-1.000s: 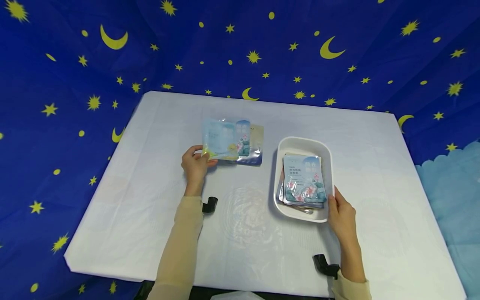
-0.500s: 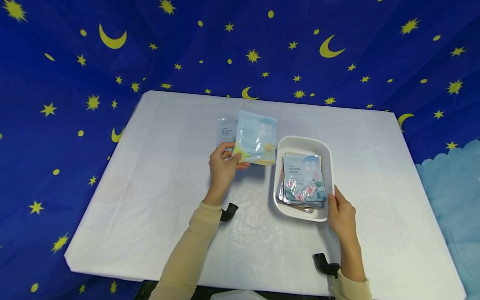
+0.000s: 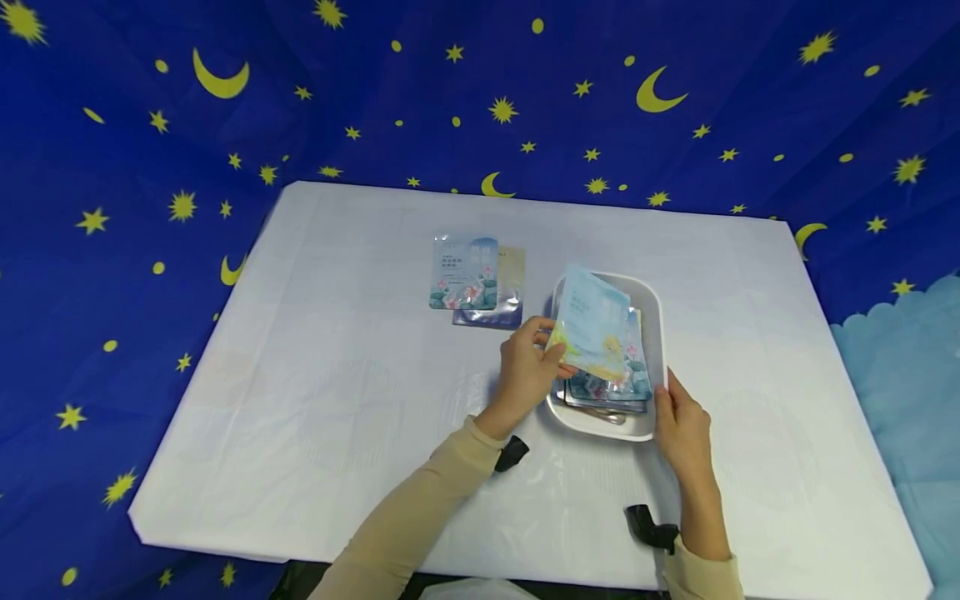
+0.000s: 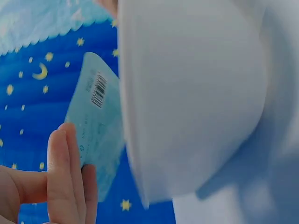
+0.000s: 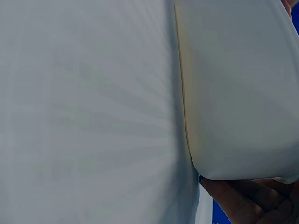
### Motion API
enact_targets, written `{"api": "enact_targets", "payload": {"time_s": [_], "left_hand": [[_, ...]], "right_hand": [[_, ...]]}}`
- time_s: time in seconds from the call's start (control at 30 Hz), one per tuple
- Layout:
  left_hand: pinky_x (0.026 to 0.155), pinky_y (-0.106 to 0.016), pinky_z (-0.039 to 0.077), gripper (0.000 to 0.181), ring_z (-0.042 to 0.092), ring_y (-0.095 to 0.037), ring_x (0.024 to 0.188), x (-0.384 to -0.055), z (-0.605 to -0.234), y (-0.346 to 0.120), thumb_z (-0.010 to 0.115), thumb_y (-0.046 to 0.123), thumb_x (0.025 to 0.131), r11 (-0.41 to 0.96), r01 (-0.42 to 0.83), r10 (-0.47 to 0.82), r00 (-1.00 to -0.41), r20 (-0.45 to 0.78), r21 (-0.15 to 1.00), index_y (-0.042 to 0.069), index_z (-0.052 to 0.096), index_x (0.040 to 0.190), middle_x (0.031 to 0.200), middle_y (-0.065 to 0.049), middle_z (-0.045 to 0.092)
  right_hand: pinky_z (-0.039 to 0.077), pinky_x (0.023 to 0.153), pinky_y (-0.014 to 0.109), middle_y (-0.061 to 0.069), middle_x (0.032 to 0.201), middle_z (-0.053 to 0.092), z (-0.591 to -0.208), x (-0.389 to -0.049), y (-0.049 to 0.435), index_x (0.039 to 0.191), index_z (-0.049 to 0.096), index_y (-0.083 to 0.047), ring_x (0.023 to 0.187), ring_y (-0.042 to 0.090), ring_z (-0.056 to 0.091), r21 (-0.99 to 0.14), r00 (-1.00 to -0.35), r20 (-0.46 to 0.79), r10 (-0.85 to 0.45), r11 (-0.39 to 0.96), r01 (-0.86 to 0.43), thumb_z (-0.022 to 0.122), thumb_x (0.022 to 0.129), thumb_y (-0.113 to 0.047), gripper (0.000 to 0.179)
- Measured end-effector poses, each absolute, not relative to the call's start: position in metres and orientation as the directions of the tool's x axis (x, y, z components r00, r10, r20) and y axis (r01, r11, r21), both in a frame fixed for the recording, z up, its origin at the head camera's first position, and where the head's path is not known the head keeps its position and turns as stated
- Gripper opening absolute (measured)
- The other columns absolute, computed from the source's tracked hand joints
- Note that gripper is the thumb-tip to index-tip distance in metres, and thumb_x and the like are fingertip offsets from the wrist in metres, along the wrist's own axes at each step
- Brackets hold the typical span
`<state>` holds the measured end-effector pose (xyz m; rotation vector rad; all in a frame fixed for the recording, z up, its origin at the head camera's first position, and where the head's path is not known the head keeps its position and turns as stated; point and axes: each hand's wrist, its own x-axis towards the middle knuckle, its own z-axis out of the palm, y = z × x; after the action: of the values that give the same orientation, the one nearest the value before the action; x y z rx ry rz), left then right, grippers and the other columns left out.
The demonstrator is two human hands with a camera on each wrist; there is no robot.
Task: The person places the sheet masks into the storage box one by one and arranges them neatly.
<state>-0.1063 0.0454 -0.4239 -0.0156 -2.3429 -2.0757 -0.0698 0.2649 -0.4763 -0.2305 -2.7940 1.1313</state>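
Observation:
My left hand [image 3: 527, 367] pinches a light-blue sachet [image 3: 594, 323] with yellow print by its lower left corner. In the head view the sachet is tilted over the white plastic tray [image 3: 567, 423]; its barcoded back faces the left wrist camera, beside the tray wall [image 4: 191, 102]. Inside the tray lies a stack of flat packets, topped by a blue floral packet [image 3: 637, 367] that the held sachet partly covers. My right hand [image 3: 684, 429] grips the tray's right side near its front corner, thumb at the rim; in the right wrist view its fingers [image 5: 233, 198] lie against the tray's outer wall.
Left of the tray, another blue floral packet [image 3: 463, 275] overlaps a gold and dark-blue packet [image 3: 512, 287] on the white-covered table [image 3: 337, 333]. Behind the table hangs a blue curtain [image 3: 420, 83] with moons and stars. Black wrist mounts [image 3: 512, 454] stick out from both sleeves.
My left hand has lifted the light-blue sachet off the two packets on the table and carried it right, over the tray. The right hand and the tray stay in place.

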Motion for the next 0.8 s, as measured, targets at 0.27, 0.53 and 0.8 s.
{"api": "enact_targets", "payload": {"time_s": [0.27,0.53,0.8], "left_hand": [[0.055,-0.021,0.057,0.028,0.073,-0.025,0.065,-0.098,-0.434,0.069,0.055,-0.002,0.096,0.197,-0.002,0.098,-0.995,-0.022,0.980,-0.010,0.053,0.122,0.097,-0.022,0.063],[0.056,-0.016,0.055,0.034,0.073,-0.022,0.067,-0.095,-0.434,0.072,0.058,0.000,0.095,0.255,-0.017,0.172,-0.983,-0.062,0.967,-0.010,0.052,0.128,0.100,-0.022,0.066],[0.065,-0.019,0.050,0.017,0.068,-0.013,0.067,-0.096,-0.434,0.065,0.068,0.011,0.091,0.518,0.172,0.169,-0.981,0.097,0.838,-0.004,0.069,0.099,0.083,-0.009,0.065]], "right_hand": [[0.045,0.088,0.064,0.035,0.122,0.059,-0.476,-0.070,0.266,0.141,0.048,0.002,0.110,0.051,0.059,-0.704,-0.983,0.049,0.177,0.704,0.092,0.042,0.103,-0.014,0.042],[0.045,0.088,0.064,0.034,0.121,0.060,-0.475,-0.069,0.265,0.141,0.049,0.001,0.111,0.051,0.059,-0.713,-0.982,0.063,0.179,0.697,0.082,0.043,0.102,-0.014,0.042],[0.047,0.077,0.060,0.037,0.116,0.061,-0.474,-0.069,0.264,0.142,0.046,0.003,0.090,0.043,0.059,-0.701,-0.983,0.060,0.174,0.708,0.082,0.042,0.102,-0.012,0.043]]}}
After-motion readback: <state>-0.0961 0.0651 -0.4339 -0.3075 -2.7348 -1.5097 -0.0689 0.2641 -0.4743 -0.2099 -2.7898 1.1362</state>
